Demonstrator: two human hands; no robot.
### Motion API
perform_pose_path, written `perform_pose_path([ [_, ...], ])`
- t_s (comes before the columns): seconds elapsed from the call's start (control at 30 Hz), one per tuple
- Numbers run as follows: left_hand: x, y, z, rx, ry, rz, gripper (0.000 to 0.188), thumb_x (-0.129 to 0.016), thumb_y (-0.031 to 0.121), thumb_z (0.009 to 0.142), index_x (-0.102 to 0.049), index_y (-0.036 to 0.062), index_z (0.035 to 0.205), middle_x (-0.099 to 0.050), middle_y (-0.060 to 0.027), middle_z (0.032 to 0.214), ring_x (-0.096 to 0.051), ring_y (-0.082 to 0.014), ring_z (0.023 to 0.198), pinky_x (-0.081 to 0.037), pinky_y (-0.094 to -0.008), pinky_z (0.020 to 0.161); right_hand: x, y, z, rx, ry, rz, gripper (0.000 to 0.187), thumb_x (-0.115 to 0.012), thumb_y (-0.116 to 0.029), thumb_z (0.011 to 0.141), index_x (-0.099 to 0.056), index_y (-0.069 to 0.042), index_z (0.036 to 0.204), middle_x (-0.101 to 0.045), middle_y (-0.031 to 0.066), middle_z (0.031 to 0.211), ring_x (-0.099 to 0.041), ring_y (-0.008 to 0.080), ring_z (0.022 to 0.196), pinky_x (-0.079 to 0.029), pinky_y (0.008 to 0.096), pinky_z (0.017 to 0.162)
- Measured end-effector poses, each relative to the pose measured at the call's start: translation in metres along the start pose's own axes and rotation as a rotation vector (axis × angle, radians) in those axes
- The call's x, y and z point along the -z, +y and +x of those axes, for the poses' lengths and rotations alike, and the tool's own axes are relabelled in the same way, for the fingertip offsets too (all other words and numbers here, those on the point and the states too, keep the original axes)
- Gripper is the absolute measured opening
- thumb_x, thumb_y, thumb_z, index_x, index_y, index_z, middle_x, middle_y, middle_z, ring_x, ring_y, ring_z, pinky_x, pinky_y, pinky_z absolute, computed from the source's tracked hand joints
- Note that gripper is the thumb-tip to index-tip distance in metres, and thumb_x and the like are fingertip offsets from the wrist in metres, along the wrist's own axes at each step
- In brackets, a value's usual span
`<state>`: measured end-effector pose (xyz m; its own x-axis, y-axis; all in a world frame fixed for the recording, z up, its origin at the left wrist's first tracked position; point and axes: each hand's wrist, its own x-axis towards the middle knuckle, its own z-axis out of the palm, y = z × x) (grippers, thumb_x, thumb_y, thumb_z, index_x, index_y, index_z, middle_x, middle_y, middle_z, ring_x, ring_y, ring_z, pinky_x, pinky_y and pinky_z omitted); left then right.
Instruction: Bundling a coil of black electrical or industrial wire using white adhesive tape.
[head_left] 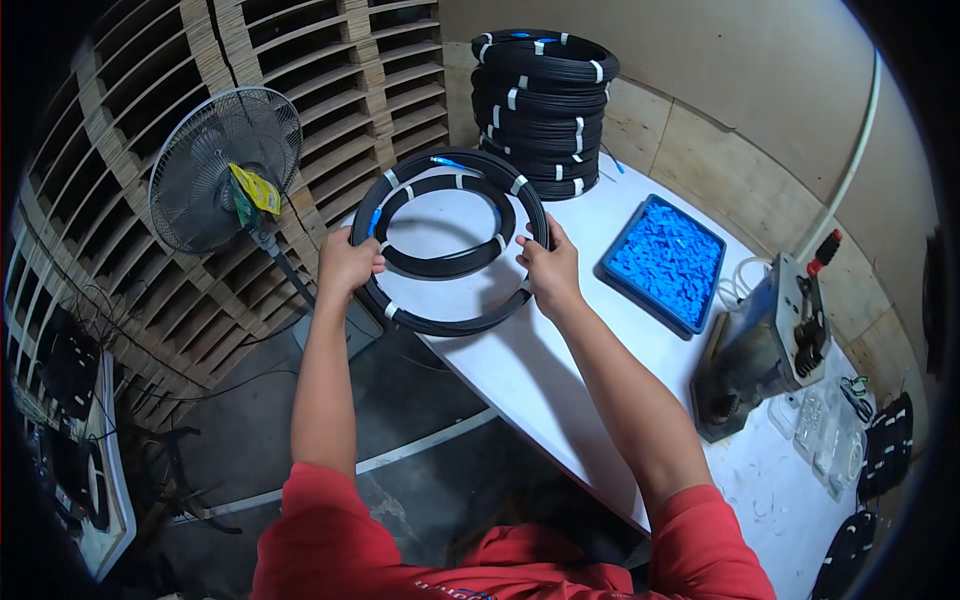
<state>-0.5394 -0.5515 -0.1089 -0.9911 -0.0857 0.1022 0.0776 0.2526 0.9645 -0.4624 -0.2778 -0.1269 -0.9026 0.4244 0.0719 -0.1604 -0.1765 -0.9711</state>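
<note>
My left hand (347, 264) and my right hand (553, 266) grip opposite sides of a coil of black cable (440, 326), holding it tilted above the white table. White tape bands wrap the coil at intervals, and blue connectors (375, 221) show on its left side and top. Through the ring I see a second black cable coil (440, 268), also banded in white, apparently lying on the table. Behind it rises a tall stack of similar taped coils (540, 125).
A dark blue tray (646, 303) full of small blue pieces sits right of the coils. Farther right stands a metal bench machine (745, 360) with a red-tipped handle, near clear plastic packs (830, 445). At left are a standing fan (225, 170) and slatted wooden racking (300, 60).
</note>
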Motion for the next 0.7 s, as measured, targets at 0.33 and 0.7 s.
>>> perform_pose_path([
  [0.33, -0.006, -0.012, 0.107, -0.037, -0.038, 0.514, 0.030, -0.055, 0.014, 0.075, -0.069, -0.0060, 0.092, -0.068, -0.0263, 0.084, -0.069, -0.0363, 0.077, -0.054, -0.0399, 0.075, -0.045, 0.020, 0.108, 0.000, 0.048, -0.191, 0.065, -0.050, -0.003, 0.079, -0.043, -0.004, 0.144, -0.064, 0.0168, 0.114, -0.061, 0.0194, 0.088, -0.048, 0.0282, 0.078],
  [0.7, -0.039, -0.035, 0.138, -0.057, 0.010, 0.688, 0.038, -0.052, 0.010, 0.072, -0.069, -0.0009, 0.104, -0.064, -0.0299, 0.107, -0.062, -0.0419, 0.106, -0.048, -0.0430, 0.090, -0.039, 0.041, 0.153, 0.071, -0.030, -0.846, 0.064, -0.046, -0.019, 0.080, -0.044, 0.000, 0.141, -0.052, 0.0262, 0.135, -0.051, 0.0378, 0.125, -0.036, 0.0342, 0.108],
])
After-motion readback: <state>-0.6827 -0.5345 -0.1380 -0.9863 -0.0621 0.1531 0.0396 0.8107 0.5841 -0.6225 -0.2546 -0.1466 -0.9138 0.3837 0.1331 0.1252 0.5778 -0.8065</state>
